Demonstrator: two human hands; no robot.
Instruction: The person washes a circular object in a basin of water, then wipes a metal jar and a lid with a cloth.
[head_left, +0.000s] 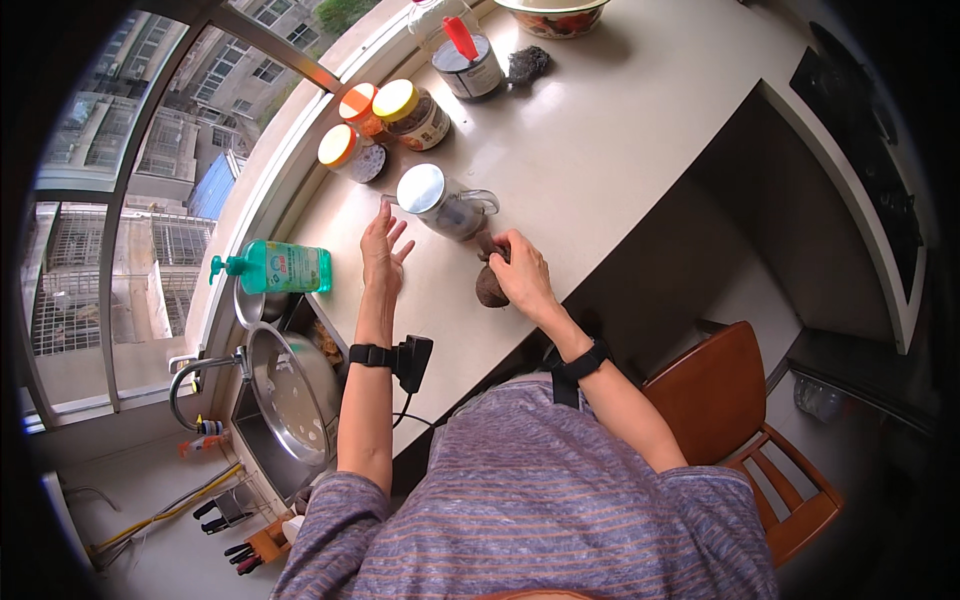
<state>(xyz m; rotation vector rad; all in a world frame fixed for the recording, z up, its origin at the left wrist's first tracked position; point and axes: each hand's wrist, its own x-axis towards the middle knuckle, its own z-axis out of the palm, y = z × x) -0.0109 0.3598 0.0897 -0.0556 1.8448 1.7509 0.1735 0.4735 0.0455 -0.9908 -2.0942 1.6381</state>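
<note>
My right hand (520, 274) has its fingers closed on the top of a brown, rough-skinned round root vegetable (491, 289), which rests on or just above the pale countertop (600, 187). My left hand (385, 247) is raised with fingers apart and holds nothing; its fingertips are close to a clear glass pitcher (454, 214) with a shiny lid, a spout on the left and a handle on the right. The pitcher stands just beyond the vegetable and has something dark inside. Both wrists wear black straps, the left one with a device and a cable.
Lidded jars (412, 116) and a tin (469, 71) with a red clip stand along the window. Beside the tin lies dark steel wool (529, 65). A green pump bottle (285, 268) stands by the sink with a metal basin (292, 394). A wooden chair (709, 397) is at the right.
</note>
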